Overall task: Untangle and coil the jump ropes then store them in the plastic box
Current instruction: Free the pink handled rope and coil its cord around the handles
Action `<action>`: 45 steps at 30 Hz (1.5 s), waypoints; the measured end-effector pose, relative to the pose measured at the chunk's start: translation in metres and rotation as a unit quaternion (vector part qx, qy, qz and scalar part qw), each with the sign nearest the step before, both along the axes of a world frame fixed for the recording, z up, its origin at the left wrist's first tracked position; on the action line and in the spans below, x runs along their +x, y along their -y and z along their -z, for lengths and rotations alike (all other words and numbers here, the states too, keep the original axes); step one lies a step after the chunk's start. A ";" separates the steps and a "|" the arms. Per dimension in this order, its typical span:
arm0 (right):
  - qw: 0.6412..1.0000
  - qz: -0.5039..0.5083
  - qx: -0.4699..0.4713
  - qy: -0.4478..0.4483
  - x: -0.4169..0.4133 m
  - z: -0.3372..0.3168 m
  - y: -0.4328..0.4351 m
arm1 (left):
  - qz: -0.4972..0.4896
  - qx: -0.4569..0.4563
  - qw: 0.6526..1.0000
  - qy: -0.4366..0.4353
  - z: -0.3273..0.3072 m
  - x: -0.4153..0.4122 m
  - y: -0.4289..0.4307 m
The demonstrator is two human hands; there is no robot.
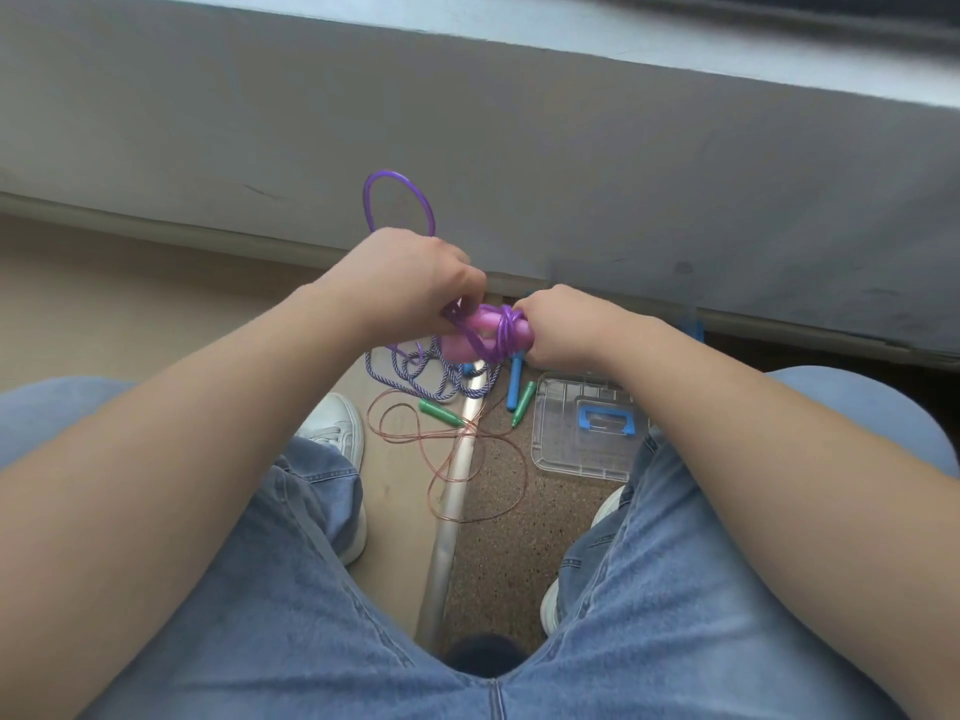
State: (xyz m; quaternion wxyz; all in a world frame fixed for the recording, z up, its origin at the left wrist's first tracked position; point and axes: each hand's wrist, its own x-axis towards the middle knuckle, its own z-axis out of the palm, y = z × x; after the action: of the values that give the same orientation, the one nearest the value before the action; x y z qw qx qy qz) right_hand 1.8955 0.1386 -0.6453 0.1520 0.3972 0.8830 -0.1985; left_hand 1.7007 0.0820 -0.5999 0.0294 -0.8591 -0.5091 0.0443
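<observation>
Both my hands hold a purple jump rope with pink handles (488,327) above my knees. My left hand (410,275) grips the rope strands at the left end of the handles, and a purple loop (400,200) sticks up above it. My right hand (558,324) grips the right end of the handles, where the purple rope is wound round them. On the floor below lie a braided purple-and-white rope (415,376) with blue handles (514,381) and a thin copper-coloured rope (467,454) with green handles (441,412). The clear plastic box (558,444) with a blue latch sits at the right.
I sit with my jeans-clad legs (291,589) apart and white shoes (337,428) on the floor. A metal strip (452,511) divides the beige floor from the speckled brown floor. A grey wall or ledge (519,148) runs across just beyond my hands.
</observation>
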 end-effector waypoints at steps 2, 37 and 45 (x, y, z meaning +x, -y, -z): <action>0.999 -0.029 -0.020 -0.005 0.004 -0.002 0.003 | 0.002 -0.030 0.999 0.043 0.000 -0.008 0.000; 0.764 0.201 -0.353 -0.502 -0.002 -0.019 0.005 | -0.255 -0.193 0.881 0.350 0.020 -0.009 -0.002; 0.733 0.233 -0.426 -0.476 -0.001 -0.024 0.005 | -0.256 -0.411 0.692 0.535 0.012 0.001 0.008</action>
State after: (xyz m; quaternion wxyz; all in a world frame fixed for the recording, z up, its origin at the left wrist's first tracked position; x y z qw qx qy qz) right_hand 1.8943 0.1337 -0.6210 -0.1860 0.3375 0.5430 -0.7461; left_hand 1.7021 0.0745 -0.6117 -0.6164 -0.5001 -0.5699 -0.2125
